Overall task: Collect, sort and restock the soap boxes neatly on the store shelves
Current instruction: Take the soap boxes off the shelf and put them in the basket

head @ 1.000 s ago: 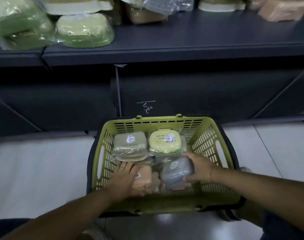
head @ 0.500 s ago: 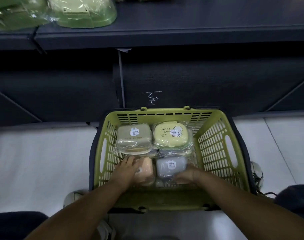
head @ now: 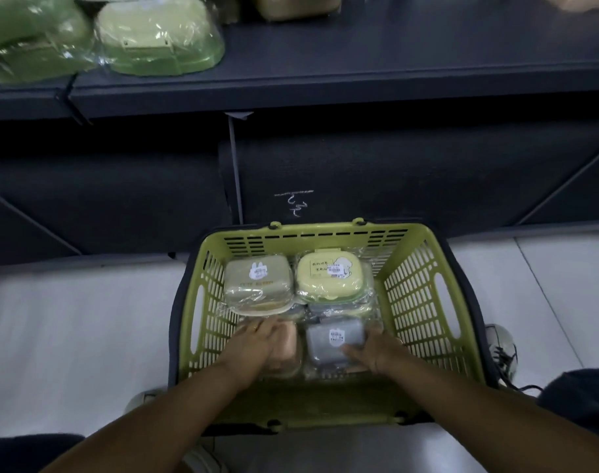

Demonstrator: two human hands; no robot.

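Observation:
A green basket [head: 424,302] stands on the floor below the dark shelf [head: 359,73] and holds several wrapped soap boxes. At its back lie an olive box [head: 257,285] and a yellow box [head: 328,274]. My left hand [head: 253,346] lies over a peach box [head: 286,343] at the front left, fingers curled round it. My right hand [head: 373,353] grips the near right side of a grey box [head: 332,339] beside it. More wrapped boxes lie underneath, partly hidden.
Two green soap boxes [head: 158,39] sit on the shelf at the upper left, and a brown one [head: 291,5] behind them. The shelf's dark base panel [head: 359,186] rises right behind the basket. White floor tiles [head: 69,319] flank the basket; a shoe [head: 499,343] shows at the right.
My right hand slid from the grey box's far right side to its near edge. My left hand stayed on the peach box. The view tilted down, then up a little.

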